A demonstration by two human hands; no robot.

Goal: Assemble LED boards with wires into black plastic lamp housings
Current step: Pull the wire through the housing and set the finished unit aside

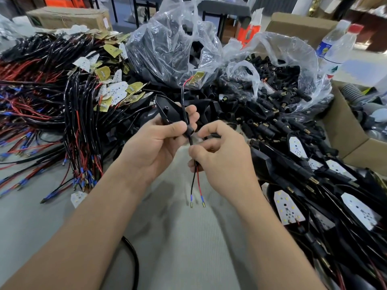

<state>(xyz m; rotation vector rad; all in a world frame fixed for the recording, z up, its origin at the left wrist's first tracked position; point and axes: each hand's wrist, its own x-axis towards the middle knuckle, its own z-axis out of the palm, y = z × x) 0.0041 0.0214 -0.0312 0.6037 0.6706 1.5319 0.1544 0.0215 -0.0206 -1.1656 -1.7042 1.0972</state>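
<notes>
Open room, as I see it: bare grey desk [31,222] lower left, pale ribbed strip [188,237] between the forearms. Tangled black-and-red wire heap [62,114] blocks left. Clear plastic bags of black parts [167,49] block ahead. Pile of black lamp housings with white boards [324,195] crowds right.

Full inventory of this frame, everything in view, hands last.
lamp housing: one, black, held at centre
wire: one, black sheath, red and black leads, blue terminals, hanging below the housing
LED board: one, yellowish, at the wire's top end
wired boards: heap, red and black wires, left
bag of housings: one, clear, back centre
bag of connectors: one, clear, black brass-tipped parts, back right
assembled lamps: several, black with white boards, right
water bottles: seemingly two, clear, one red cap, far right
cardboard boxes: three, brown, back left, back right, right edge
left hand: grips the housing
right hand: pinches the wire
</notes>
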